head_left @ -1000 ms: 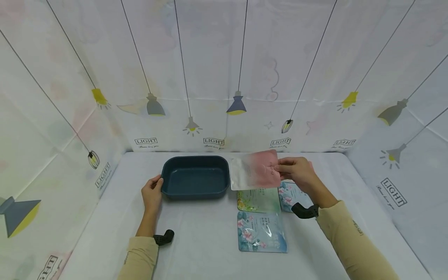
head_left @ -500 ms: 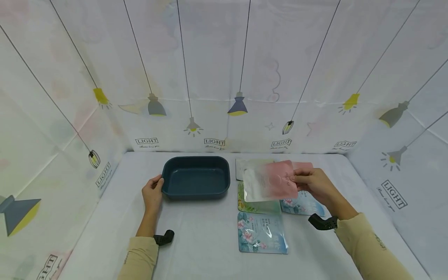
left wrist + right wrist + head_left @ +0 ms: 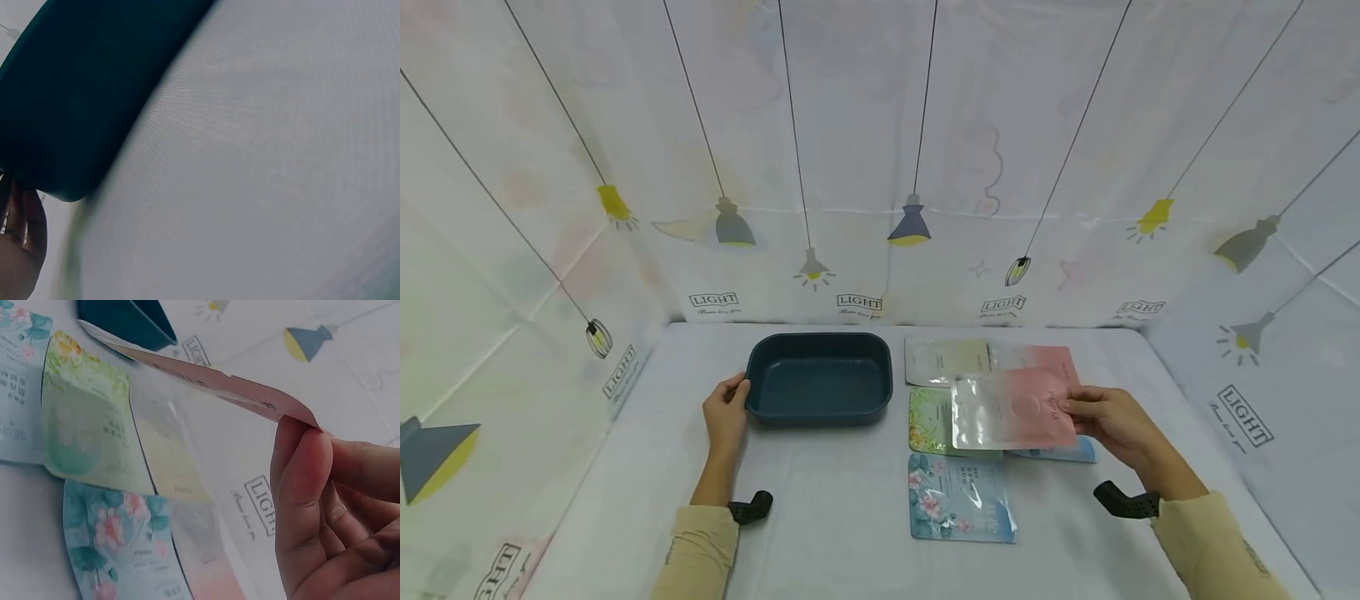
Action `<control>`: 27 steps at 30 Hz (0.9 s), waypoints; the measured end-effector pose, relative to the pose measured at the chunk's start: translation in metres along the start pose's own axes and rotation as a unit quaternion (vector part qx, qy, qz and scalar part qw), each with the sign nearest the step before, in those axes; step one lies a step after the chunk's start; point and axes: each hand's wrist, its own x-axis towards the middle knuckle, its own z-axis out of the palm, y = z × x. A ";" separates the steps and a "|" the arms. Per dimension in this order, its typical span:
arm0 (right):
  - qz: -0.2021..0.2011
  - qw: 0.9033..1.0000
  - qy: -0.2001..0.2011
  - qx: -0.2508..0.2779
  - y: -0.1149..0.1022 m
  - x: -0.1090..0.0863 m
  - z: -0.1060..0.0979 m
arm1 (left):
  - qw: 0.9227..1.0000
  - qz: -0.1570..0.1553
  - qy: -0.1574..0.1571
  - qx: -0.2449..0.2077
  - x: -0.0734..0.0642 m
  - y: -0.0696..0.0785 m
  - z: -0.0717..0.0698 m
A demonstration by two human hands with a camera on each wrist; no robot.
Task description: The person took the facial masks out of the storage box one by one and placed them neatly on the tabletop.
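My right hand (image 3: 1116, 425) pinches the right end of a pink-and-silver face mask sachet (image 3: 1011, 408) between thumb and fingers. In the right wrist view this sachet (image 3: 212, 381) is seen nearly edge-on, raised above the others. Beneath it lie a green flowered sachet (image 3: 928, 421) and a blue one (image 3: 1052, 454), both partly covered. A second pink sachet (image 3: 1052, 358) lies behind it, beside a cream sachet (image 3: 947, 358). My left hand (image 3: 726, 417) holds the left end of a dark blue rectangular dish (image 3: 820, 422), thumb at the rim. In the left wrist view, its fingers (image 3: 34, 219) touch the dish's outer side.
Another blue flowered sachet (image 3: 962, 500) lies flat at the front of the group. A white cloth covers the table (image 3: 820, 517). Behind the table rises a backdrop (image 3: 850, 150) printed with lamps, and it continues along both sides.
My right hand has moved right and toward me with the pink sachet, away from the dish's edge, uncovering the cream sachet and the second pink one. My left hand and the dish have stayed put.
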 end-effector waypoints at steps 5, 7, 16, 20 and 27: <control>0.030 0.999 0.006 0.032 0.013 -0.005 -0.012 | 1.000 -0.015 -0.002 -0.007 0.001 0.001 0.000; 0.038 0.998 0.001 0.044 0.019 -0.007 -0.016 | 1.000 -0.017 -0.001 -0.010 0.001 0.001 0.000; 0.073 0.993 -0.034 0.087 0.041 -0.013 -0.035 | 1.000 0.005 0.006 0.006 -0.001 0.003 0.000; 0.099 0.989 -0.044 0.098 0.052 -0.018 -0.040 | 1.000 0.007 0.007 0.000 -0.002 0.003 0.000; 0.139 0.982 -0.056 0.113 0.075 -0.033 -0.051 | 1.000 0.003 0.000 -0.003 -0.002 0.002 0.000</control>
